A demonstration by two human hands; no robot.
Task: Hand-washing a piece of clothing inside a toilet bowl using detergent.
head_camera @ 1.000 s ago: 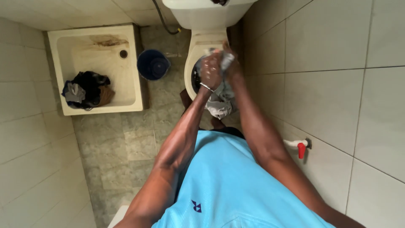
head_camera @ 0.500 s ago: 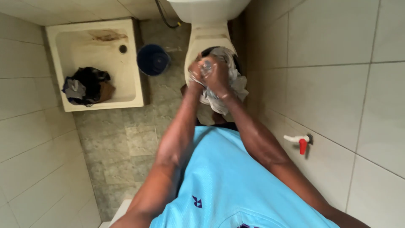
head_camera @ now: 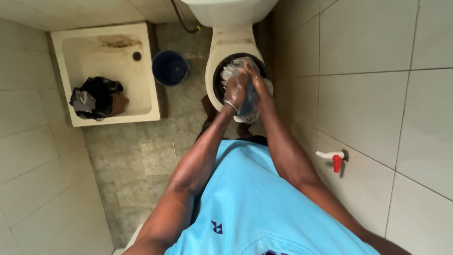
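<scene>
Grey wet cloth (head_camera: 249, 101) is being wrung over the bowl of a white toilet (head_camera: 222, 49), bunched between both hands. Left hand (head_camera: 237, 89), wearing a thin bracelet at the wrist, is clenching around the cloth's upper part, and right hand (head_camera: 256, 81) is gripping it just beside. A dark blue bucket (head_camera: 170, 68) is sitting on the floor, near a shallow white wash basin (head_camera: 151, 101) holding a heap of dark clothes (head_camera: 96, 97).
</scene>
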